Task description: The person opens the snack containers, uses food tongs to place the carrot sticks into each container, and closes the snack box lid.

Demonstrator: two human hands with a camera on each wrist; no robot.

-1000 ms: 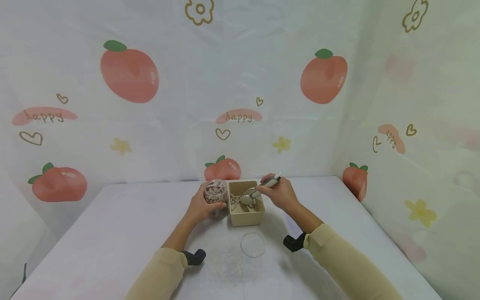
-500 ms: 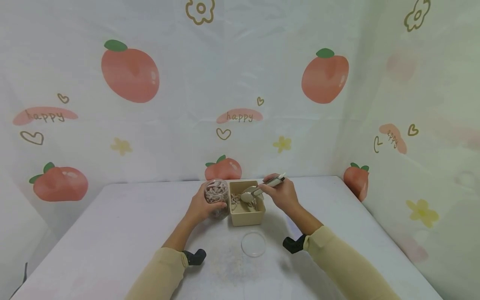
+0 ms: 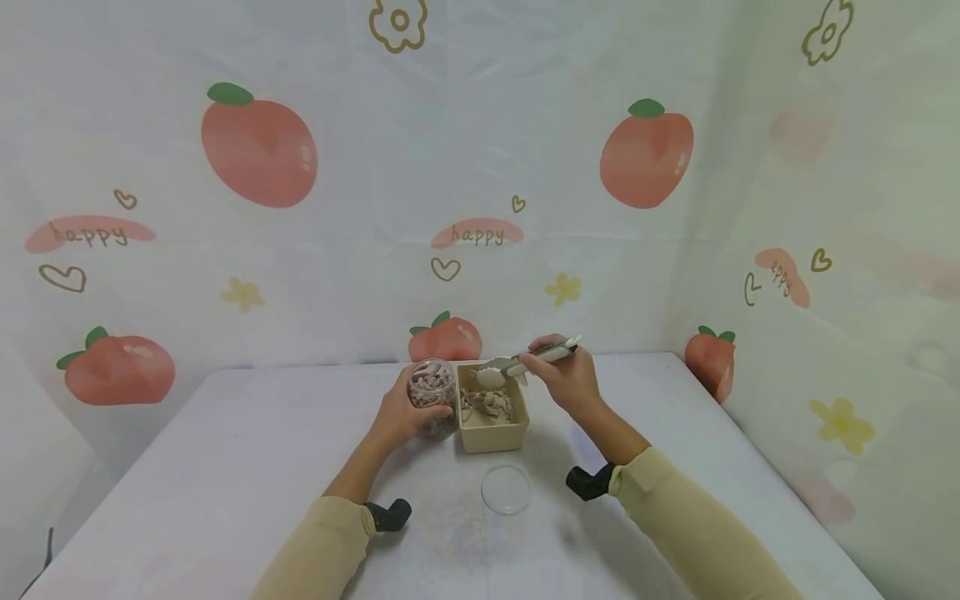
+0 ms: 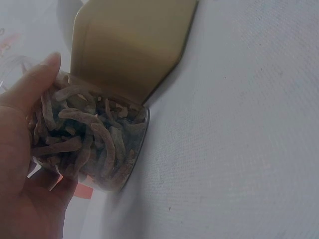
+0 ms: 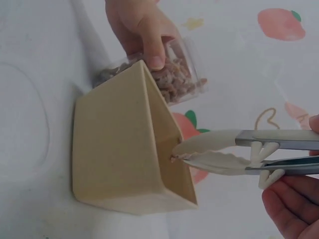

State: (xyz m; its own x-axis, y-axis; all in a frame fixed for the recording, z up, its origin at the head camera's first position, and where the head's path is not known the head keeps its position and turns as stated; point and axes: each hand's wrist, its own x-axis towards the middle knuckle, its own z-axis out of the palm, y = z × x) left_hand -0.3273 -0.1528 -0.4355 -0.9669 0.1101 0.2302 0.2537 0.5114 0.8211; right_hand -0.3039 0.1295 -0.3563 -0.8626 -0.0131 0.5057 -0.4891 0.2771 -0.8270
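My left hand [image 3: 397, 412] grips a clear jar [image 4: 84, 134] of brownish, twisted dried pieces, thumb across its near side. Right against the jar stands a beige open box [image 3: 493, 438]. A small heap of similar dried pieces [image 3: 489, 403] lies in the box. With its fingers on the handles, my right hand [image 3: 570, 379] holds grey and cream tongs [image 5: 212, 144]. The tong heads are over the back of the box, and the right wrist view shows them close together at the box mouth with a small brownish bit at their tips.
A clear round lid [image 3: 506, 489] lies flat on the white table [image 3: 285, 467], in front of the box. Behind the table hangs a white backdrop [image 3: 337, 292] printed with fruit. Each wrist carries a black camera mount [image 3: 392, 515].
My right hand has raised the tongs, and their heads have moved from among the dried pieces to above the box's back part. The left hand and jar stay in place.
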